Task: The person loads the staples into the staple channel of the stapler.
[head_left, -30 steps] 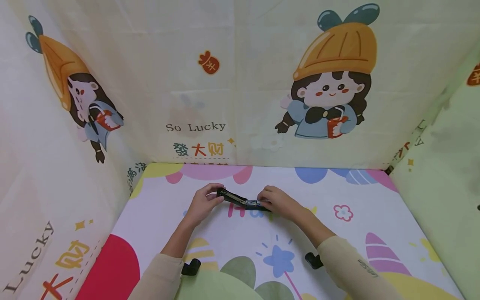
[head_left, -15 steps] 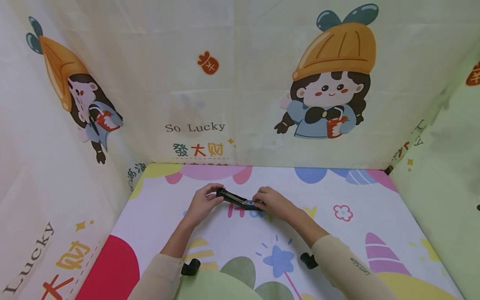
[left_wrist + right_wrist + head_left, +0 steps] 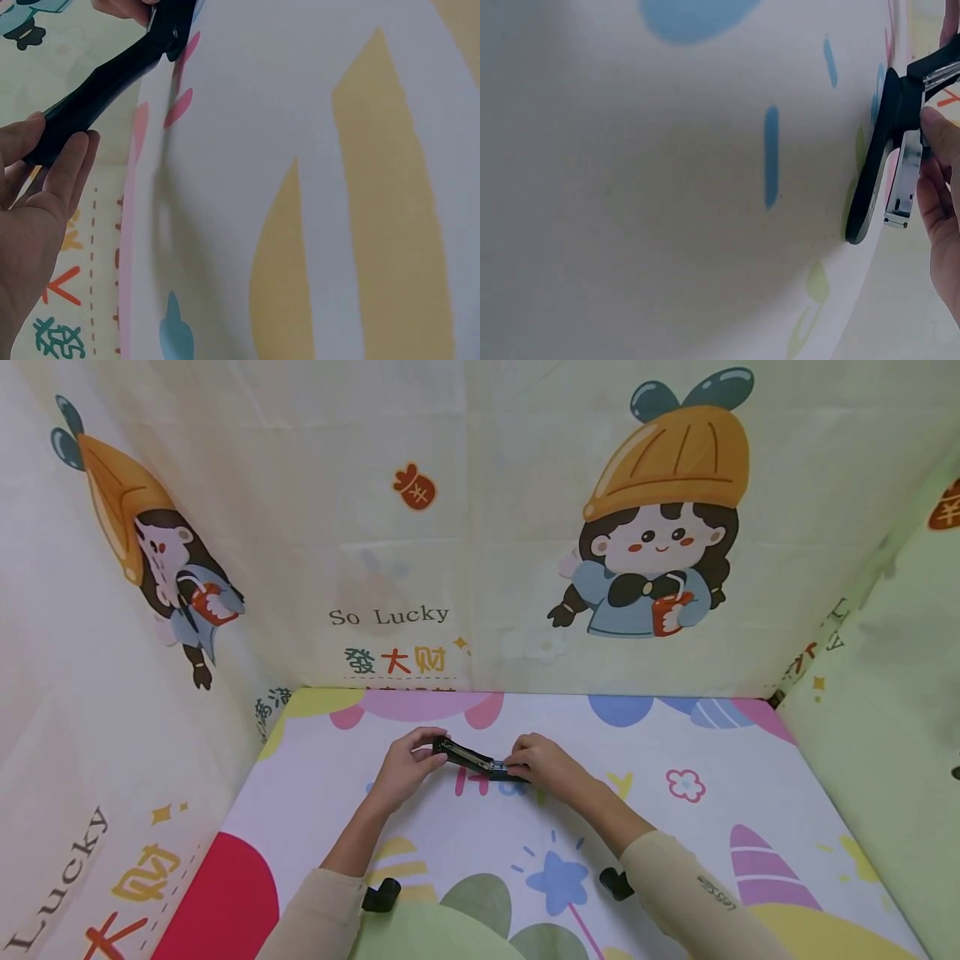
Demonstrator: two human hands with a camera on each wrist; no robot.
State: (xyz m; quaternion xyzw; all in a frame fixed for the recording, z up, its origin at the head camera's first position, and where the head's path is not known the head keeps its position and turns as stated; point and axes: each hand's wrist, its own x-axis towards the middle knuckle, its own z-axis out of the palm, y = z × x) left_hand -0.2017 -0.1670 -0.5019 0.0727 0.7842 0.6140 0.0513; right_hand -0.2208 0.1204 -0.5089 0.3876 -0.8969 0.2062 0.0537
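A black stapler [image 3: 467, 757] is spread wide open over the middle of the table. My left hand [image 3: 405, 768] grips the end of its raised top arm, thumb on one side and fingers on the other, as the left wrist view shows on the black cover [image 3: 97, 90]. With thumb and fingertips, my right hand [image 3: 551, 764] pinches the stapler near the hinge. In the right wrist view the silver magazine [image 3: 905, 180] stands apart from the black base [image 3: 874, 165], beside the thumb. Whatever lies under the right fingertips is hidden.
A white table cover [image 3: 435, 852] with coloured prints lies under the hands. Cloth walls with cartoon prints rise at the back [image 3: 510, 568], left and right. A black wrist mount [image 3: 382, 895] sticks out by the left sleeve, another [image 3: 617, 883] by the right.
My right hand has slid left along the stapler toward its hinge, then nearly stopped. The left hand and the raised top arm have stayed in place.
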